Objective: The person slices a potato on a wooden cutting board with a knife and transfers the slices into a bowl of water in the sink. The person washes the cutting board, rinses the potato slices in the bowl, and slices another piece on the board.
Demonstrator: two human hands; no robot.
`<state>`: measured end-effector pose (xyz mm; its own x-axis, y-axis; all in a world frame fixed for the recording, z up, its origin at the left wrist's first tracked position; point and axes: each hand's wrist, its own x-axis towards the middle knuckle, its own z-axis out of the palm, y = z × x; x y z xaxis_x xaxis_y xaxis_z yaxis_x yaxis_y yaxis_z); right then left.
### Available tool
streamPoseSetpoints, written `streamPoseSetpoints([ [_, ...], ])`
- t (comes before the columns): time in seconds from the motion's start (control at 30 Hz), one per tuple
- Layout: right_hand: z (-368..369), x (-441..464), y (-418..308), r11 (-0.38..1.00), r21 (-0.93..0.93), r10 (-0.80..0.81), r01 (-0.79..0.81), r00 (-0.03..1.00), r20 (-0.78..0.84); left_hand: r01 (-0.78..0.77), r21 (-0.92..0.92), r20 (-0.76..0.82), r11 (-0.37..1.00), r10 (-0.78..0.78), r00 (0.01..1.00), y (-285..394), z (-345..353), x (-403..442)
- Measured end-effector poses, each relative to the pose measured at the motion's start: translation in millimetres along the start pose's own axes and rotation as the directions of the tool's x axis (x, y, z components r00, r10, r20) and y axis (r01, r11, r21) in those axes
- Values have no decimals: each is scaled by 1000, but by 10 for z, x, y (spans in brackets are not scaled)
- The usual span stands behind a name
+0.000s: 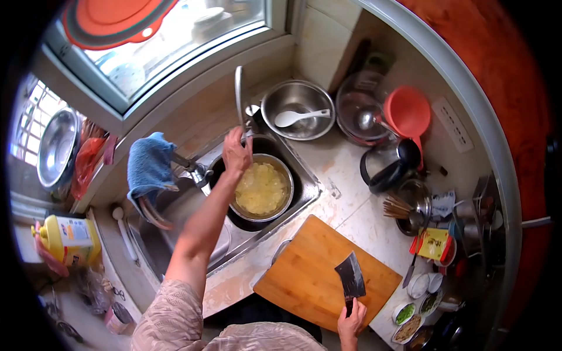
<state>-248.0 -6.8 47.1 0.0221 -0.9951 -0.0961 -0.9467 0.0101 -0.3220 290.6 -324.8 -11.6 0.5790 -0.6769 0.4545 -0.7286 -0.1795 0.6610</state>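
Observation:
My left hand (237, 153) reaches over the sink, its fingers closed at the lower part of a thin curved faucet (239, 88); the exact contact is partly hidden. Under that hand, a metal pot (289, 196) stands in the right sink basin, with pale yellow slices (260, 188) in liquid. My right hand (351, 320) grips the handle of a cleaver (351, 278). The dark blade is over a wooden cutting board (310, 257) at the counter's front edge, pointing away from me.
A steel bowl with a white rice paddle (301, 117) stands behind the sink. Right of it are a red strainer (407, 111), a kettle (389, 167) and small dishes of chopped food (405, 314). A blue cloth (151, 164) hangs over the left basin.

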Motion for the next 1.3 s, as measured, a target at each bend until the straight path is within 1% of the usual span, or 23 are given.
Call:
streamPoseSetpoints([
  [0.03,-41,-49,-41,999,-13,42,-43,999,-7,-138,51,42,989,136,990,-24,23,81],
  [0.07,29,-201,115,998,-46,28,-33,994,-106,-198,18,25,980,197,980,-36,72,134],
  [0.1,79,-375,200,976,-7,212,-216,965,-154,-137,12,27,990,137,990,-118,159,162],
  [0.17,317,-845,560,772,264,631,-578,747,-209,-218,-11,-9,976,218,976,-239,245,242],
  [0.2,944,-1732,1695,541,408,793,-735,607,42,-359,87,0,929,361,933,-295,248,259],
  [0.23,858,-1675,1535,208,611,814,-764,481,325,-398,136,18,907,399,917,-342,245,260],
  [0.27,759,-1609,1386,-177,680,716,-711,381,585,-508,174,117,843,495,861,-395,221,275],
  [0.3,678,-1658,1335,-541,610,524,-578,335,783,-613,187,216,768,577,788,-380,195,248],
  [0.37,683,-1378,907,-441,652,565,-617,373,736,-664,173,281,727,610,741,-351,183,255],
  [0.43,825,-1390,875,-533,645,551,-548,354,756,-649,172,361,741,566,742,-286,162,309],
  [0.63,1076,-1500,796,-508,742,572,-437,473,670,-734,224,289,641,676,678,-121,25,424],
  [0.73,1085,-1473,636,-547,733,636,-405,370,678,-680,202,212,705,646,733,-366,84,372],
  [0.77,1047,-1299,485,-559,718,647,-415,324,690,-621,186,163,761,599,784,-496,62,370],
  [0.83,1001,-1170,318,-585,709,587,-393,398,705,-495,79,68,865,491,869,-711,-123,494],
  [0.87,919,-1109,216,-573,727,568,-379,456,685,-264,47,68,963,261,963,-601,-246,530],
  [0.9,826,-1018,129,-557,748,552,-360,512,658,-16,17,64,1000,15,998,-498,-363,568],
  [0.97,780,-647,30,-526,739,586,-421,451,673,148,-257,179,955,-103,978,-1554,169,971],
  [1.03,722,-570,133,-454,721,508,-524,512,692,111,1,128,994,-110,986,-1347,11,856],
  [1.1,578,-631,205,-246,692,502,-679,521,690,134,39,208,990,-140,968,-1789,36,624],
  [1.13,496,-694,300,-99,661,499,-744,537,680,327,-251,366,911,-224,903,-1692,-145,205],
  [1.17,236,-869,348,46,604,487,-796,546,682,337,-178,434,925,-233,870,-1543,-521,-160],
  [1.23,132,-1222,672,431,661,629,-614,730,268,212,133,582,968,-249,774,-1482,-1160,-934],
  [1.3,-390,-1454,1111,702,482,663,-525,729,-170,-50,477,734,878,-366,573,-1358,-1963,-1711],
])
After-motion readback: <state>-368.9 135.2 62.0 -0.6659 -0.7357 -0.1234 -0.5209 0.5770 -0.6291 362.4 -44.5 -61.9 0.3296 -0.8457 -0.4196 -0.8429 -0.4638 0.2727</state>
